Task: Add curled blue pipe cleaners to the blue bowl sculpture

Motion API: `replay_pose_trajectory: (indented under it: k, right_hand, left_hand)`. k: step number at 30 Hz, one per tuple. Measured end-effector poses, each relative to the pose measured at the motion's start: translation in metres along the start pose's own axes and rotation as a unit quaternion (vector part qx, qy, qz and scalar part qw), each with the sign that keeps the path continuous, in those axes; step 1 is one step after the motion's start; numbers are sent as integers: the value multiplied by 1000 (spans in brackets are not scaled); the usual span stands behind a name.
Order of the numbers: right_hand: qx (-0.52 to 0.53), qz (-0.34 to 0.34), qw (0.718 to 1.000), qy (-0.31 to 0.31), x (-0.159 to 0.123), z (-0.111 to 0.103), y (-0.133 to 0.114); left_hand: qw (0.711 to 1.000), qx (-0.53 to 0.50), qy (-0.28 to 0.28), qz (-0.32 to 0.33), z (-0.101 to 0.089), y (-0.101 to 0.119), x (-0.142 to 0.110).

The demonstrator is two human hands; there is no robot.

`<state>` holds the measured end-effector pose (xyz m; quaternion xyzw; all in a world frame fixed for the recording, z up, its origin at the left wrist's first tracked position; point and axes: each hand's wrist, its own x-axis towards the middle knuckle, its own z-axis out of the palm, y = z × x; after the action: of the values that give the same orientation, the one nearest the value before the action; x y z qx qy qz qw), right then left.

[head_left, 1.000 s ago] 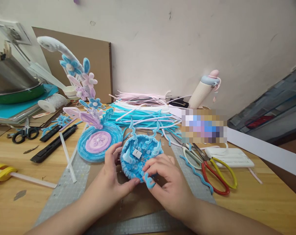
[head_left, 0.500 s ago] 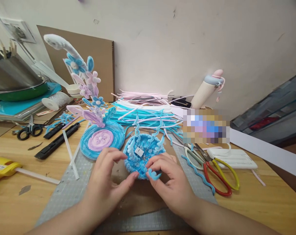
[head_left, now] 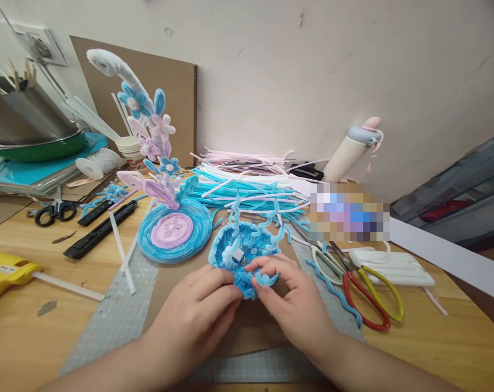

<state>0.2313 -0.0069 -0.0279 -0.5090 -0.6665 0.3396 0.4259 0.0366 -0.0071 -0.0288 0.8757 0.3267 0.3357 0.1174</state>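
Observation:
A round, bowl-like piece of blue pipe cleaner (head_left: 219, 244) is tilted toward me between both hands, above brown cardboard (head_left: 173, 310). Curled pale-blue strands (head_left: 236, 209) rise from its edge, and a small white square (head_left: 238, 254) shows inside. My left hand (head_left: 200, 307) pinches the bowl's near-left edge, thumb and fingers closed. On the near right, my right hand (head_left: 296, 296) grips a curled blue pipe cleaner (head_left: 268, 279) where it joins the bowl; the fingertips are partly hidden. Behind, a blue disc with a lilac centre (head_left: 148, 247) carries a white curved stem with flowers (head_left: 164, 126).
Pipe cleaners (head_left: 247, 193) lie heaped at the back. Scissors with red and yellow handles (head_left: 367, 296) and a white pair (head_left: 326, 261) lie right. On the left are a yellow glue gun (head_left: 10, 275), black cutter (head_left: 99, 231), black scissors (head_left: 55, 209) and glue sticks (head_left: 122, 253).
My left hand has gone from open beside the bowl to closed on its near edge. The bowl has tilted, and the view has shifted slightly.

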Motion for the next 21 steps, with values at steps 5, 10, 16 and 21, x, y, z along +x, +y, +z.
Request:
replay_pose_trajectory:
  k: [5, 10, 16, 21]
  right_hand:
    - [-19, 35, 999, 10, -1, 1, 0]
    - [-28, 49, 998, 15, 0, 1, 2]
    - [-45, 39, 998, 1, 1, -1, 3]
    - [-43, 30, 999, 5, 1, -1, 2]
  left_hand:
    - [1000, 0, -5, -1, 1, 1, 0]
    - [1000, 0, -17, -5, 0, 2, 0]
    - [1000, -3, -22, -10, -1, 2, 0]
    - [1000, 1, -23, -12, 0, 3, 0]
